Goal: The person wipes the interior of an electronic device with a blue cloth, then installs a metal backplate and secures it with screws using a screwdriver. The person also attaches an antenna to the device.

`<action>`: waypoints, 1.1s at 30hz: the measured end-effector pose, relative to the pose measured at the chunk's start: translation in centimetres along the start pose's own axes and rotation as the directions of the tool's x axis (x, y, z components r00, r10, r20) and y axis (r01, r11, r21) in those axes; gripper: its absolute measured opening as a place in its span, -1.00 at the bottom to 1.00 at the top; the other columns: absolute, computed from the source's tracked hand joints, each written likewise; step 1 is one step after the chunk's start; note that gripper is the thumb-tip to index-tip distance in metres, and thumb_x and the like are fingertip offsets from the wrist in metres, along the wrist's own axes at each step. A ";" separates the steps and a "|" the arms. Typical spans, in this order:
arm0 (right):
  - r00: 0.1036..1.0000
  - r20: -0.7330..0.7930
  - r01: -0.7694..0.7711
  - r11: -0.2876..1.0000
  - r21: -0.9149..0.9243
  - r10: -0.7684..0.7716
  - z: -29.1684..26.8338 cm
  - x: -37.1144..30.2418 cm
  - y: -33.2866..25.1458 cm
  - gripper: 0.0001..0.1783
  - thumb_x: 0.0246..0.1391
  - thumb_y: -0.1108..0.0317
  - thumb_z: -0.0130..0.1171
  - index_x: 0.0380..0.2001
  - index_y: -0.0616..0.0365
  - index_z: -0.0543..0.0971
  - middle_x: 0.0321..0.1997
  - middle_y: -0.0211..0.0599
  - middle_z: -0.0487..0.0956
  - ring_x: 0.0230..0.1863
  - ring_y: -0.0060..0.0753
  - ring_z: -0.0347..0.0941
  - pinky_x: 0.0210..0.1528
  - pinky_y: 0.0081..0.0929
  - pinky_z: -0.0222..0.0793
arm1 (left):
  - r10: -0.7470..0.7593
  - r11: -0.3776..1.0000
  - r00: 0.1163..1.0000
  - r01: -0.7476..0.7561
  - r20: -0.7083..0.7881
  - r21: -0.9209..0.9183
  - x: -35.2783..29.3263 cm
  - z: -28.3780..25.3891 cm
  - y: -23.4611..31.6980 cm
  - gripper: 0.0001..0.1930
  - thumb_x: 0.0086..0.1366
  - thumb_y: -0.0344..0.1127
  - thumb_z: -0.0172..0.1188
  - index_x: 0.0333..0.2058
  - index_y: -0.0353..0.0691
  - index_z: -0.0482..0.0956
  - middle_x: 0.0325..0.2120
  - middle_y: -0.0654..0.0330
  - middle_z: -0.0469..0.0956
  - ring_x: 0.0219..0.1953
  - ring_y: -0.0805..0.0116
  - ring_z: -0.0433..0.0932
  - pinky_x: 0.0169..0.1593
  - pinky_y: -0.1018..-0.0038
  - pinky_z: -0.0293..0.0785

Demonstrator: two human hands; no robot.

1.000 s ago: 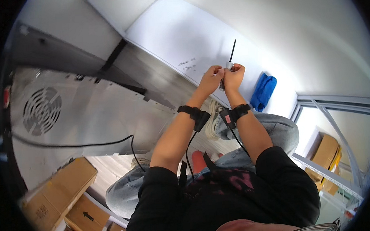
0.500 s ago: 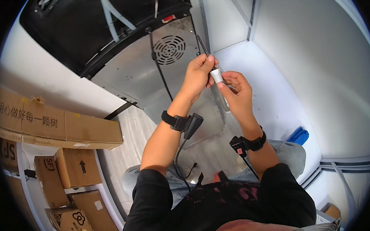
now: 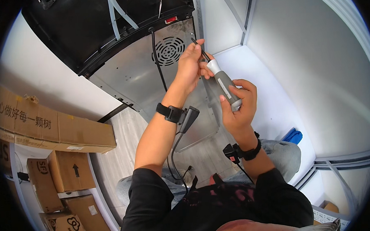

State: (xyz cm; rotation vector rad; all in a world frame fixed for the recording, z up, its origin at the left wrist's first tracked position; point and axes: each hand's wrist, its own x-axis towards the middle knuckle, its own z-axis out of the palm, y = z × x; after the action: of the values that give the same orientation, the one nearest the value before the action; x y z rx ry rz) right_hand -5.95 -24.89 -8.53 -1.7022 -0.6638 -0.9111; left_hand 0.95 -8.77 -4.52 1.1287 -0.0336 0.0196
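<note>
A screwdriver [image 3: 223,82] with a thick grey handle, a white collar and a dark shaft slants up to the left before me. My left hand [image 3: 190,65] has its thumb and fingers closed about the shaft near the tip. Lower down, my right hand [image 3: 241,107] grips the end of the handle. The tip is by the right edge of a machine's metal back panel [image 3: 138,84]; whether it touches there, I cannot tell. Round vent slots [image 3: 168,51] lie just left of my left hand.
A black cable [image 3: 158,63] hangs down the panel from the machine's black top part [image 3: 74,33], which has pale tubes. Cardboard boxes [image 3: 74,172] are stacked at the left. White walls [image 3: 311,68] close in on the right, with a blue bundle [image 3: 292,136] low beside them.
My right hand has slid from the white collar down to the handle's end, uncovering the grey handle. The left hand has shifted up and left along the shaft. The view has moved slightly.
</note>
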 end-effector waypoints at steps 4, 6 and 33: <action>1.000 -0.011 -0.001 1.000 0.020 0.001 0.3 -0.2 0.1 -0.64 -0.15 0.61 0.30 -0.21 0.23 0.47 -0.03 -0.01 0.41 -0.17 -0.17 0.43 -0.20 -0.38 0.40 | 0.027 0.997 1.000 -0.027 0.006 0.066 0.9 -0.1 0.1 -0.59 0.50 -0.21 -0.25 0.23 -0.23 0.13 -0.48 0.17 0.50 -0.70 0.47 0.44 -0.68 0.57 0.37; 1.000 -0.019 0.011 1.000 0.019 -0.010 0.4 -0.2 0.2 -0.63 -0.15 0.62 0.30 -0.21 0.24 0.47 -0.03 -0.01 0.41 -0.18 -0.18 0.43 -0.21 -0.39 0.40 | 0.034 0.998 0.999 -0.034 -0.005 0.051 0.9 0.0 0.2 -0.60 0.49 -0.22 -0.24 0.22 -0.22 0.14 -0.49 0.17 0.50 -0.71 0.47 0.42 -0.67 0.57 0.38; 0.992 0.110 0.092 0.938 -0.333 -0.058 0.2 3.4 -2.9 -0.67 -0.12 0.48 0.31 -0.21 0.16 0.53 -0.21 -0.19 0.48 -0.47 -0.28 0.47 -0.55 -0.47 0.39 | 0.010 0.996 0.997 -0.003 0.076 -0.090 1.9 -1.7 1.2 -0.64 0.45 -0.33 -0.15 0.15 -0.30 0.18 -0.33 0.04 0.54 -0.44 0.28 0.63 -0.47 0.49 0.61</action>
State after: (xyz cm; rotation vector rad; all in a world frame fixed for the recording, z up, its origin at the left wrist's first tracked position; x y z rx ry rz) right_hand -6.29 -23.80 -4.23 -2.0498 -0.6690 -1.0461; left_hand 2.85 -6.73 -4.09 1.0390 -0.1054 -0.0194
